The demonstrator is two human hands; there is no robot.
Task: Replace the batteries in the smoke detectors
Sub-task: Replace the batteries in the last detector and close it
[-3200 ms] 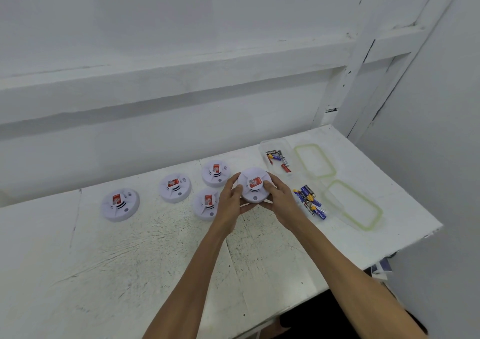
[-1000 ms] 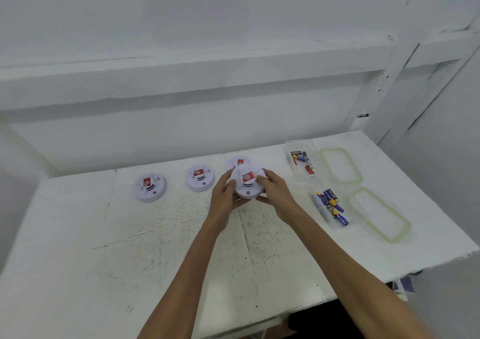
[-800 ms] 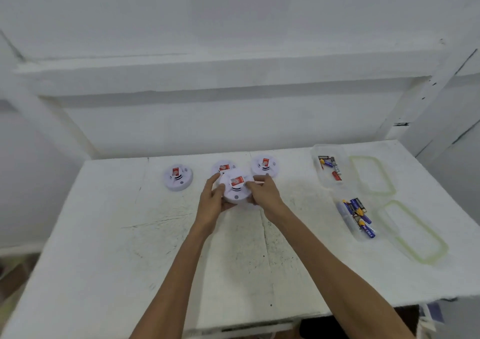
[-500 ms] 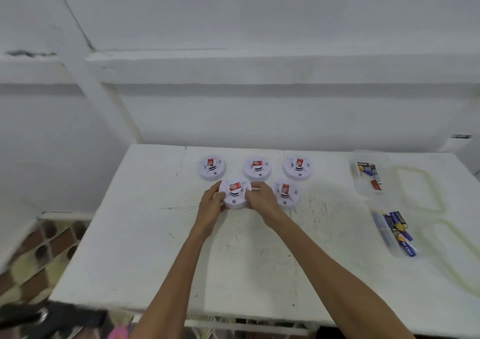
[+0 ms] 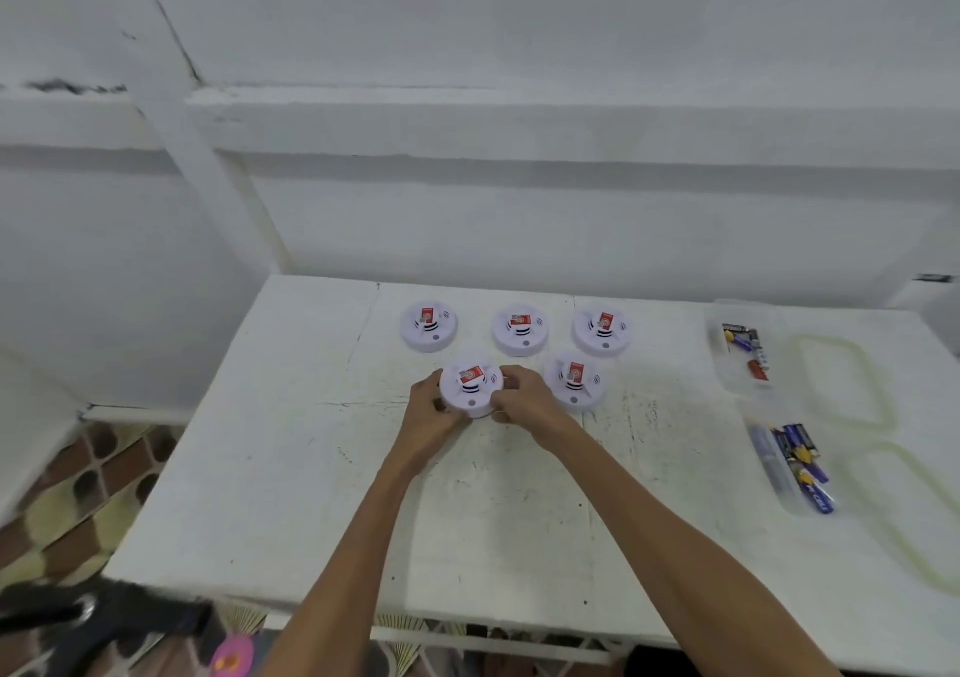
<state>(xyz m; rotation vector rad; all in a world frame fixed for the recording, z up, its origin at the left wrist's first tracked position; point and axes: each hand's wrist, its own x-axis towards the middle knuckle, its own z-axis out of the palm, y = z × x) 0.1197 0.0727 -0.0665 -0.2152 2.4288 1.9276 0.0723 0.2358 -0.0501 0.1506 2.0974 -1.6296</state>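
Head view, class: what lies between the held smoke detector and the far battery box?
Head view shows the right hand gripping the held smoke detector, then another smoke detector, then bare table.

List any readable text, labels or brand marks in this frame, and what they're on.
No text is legible.
Red sticker on held smoke detector: print blurred.
Red stickers on other four smoke detectors: blurred.
Batteries in far container: print too small.
Batteries in near container: too small.
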